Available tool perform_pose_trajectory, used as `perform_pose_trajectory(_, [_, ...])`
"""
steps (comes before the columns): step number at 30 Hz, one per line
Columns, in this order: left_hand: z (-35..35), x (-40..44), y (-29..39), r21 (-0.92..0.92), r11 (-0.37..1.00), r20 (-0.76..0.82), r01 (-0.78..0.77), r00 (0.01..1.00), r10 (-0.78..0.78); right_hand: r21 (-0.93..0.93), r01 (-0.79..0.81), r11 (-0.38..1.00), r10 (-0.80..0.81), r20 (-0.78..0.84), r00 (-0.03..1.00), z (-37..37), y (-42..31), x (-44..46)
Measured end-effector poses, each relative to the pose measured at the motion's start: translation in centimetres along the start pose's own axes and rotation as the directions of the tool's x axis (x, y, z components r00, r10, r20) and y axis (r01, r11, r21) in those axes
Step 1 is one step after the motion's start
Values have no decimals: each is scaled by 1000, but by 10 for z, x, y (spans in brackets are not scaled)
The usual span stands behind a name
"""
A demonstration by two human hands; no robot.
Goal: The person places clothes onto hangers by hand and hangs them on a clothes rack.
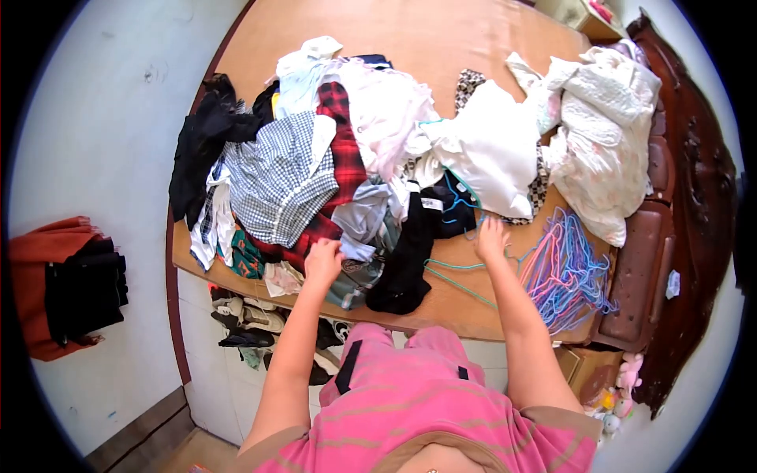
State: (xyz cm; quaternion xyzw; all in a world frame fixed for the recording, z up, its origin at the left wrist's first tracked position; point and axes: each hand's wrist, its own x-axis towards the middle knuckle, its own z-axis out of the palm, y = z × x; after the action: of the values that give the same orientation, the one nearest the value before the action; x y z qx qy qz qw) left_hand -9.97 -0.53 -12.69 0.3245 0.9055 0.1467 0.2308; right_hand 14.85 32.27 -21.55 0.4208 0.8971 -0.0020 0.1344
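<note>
My left hand (pixel 323 261) is at the front edge of the clothes pile, its fingers curled in by a red and black plaid garment (pixel 344 150) and a grey-blue garment (pixel 362 221). Whatever it may pinch is too small to make out. My right hand (pixel 491 239) has its fingers closed at a thin blue clothes hanger (pixel 460 206), which lies against a black garment with a white label (pixel 445 221). Just beyond those fingers is a white garment with teal trim (pixel 493 162). A green hanger (pixel 461 285) lies between my hands.
A heap of blue and pink hangers (pixel 564 272) lies right of my right hand. Behind it is a bunched white quilt (pixel 603 142) by the dark wooden headboard (pixel 694 173). A checked shirt (pixel 280 181) and black clothes (pixel 206 150) lie left. Shoes (pixel 264 319) stand below the edge.
</note>
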Motion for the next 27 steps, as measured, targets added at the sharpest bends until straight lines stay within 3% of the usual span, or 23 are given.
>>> perform_pose_trajectory(2, [5, 29, -23, 59, 998, -270, 7, 963, 9, 226, -87, 970, -7, 385, 923, 6, -19, -24])
perform_pose_trajectory(5, [0, 71, -58, 140, 987, -479, 76, 878, 1, 326, -61, 943, -107, 475, 874, 21, -33, -62])
perform_pose_trajectory(7, [-1, 98, -81, 236, 966, -541, 110, 840, 37, 503, -19, 864, -192, 364, 911, 39, -32, -75])
perform_pose_trajectory(8, [0, 108, -93, 290, 951, -548, 107, 833, 74, 494, -36, 868, -176, 375, 910, 46, -31, -77])
perform_pose_trajectory(10, [0, 127, -116, 223, 968, -397, 112, 918, -15, 511, -131, 850, -70, 355, 932, 55, -26, -83])
perform_pose_trajectory(11, [4, 136, -128, 217, 974, -394, 66, 919, 26, 497, -165, 852, -37, 372, 927, 66, -19, -86])
perform_pose_trajectory(13, [13, 150, -150, 262, 965, -412, 19, 906, 94, 468, -186, 864, 80, 237, 968, 96, -2, -86])
perform_pose_trajectory(16, [-10, 146, -119, 207, 938, -240, 280, 944, -229, 447, -324, 833, 221, 268, 938, 114, 31, -86])
perform_pose_trajectory(18, [-21, 134, -99, 153, 945, -113, 288, 955, -273, 328, -509, 795, 381, 382, 842, 114, 46, -86])
perform_pose_trajectory(20, [-8, 113, -94, 108, 983, -97, 147, 986, -137, 299, -559, 773, 413, 431, 802, 129, 61, -86])
perform_pose_trajectory(22, [2, 76, -68, -123, 980, 128, 155, 982, -139, 274, -601, 751, 435, 480, 762, 141, 72, -88])
perform_pose_trajectory(24, [52, 31, -85, -396, 897, 249, 196, 963, -101, 227, -584, 779, 392, 551, 737, 149, 78, -89])
perform_pose_trajectory(26, [17, -12, 30, -633, 581, 575, 511, 813, -88, 227, -563, 794, 370, 554, 746, 160, 80, -93])
perform_pose_trajectory(27, [24, -28, 47, -656, 543, 603, 524, 797, -42, 217, -533, 818, 346, 554, 757, 163, 81, -96])
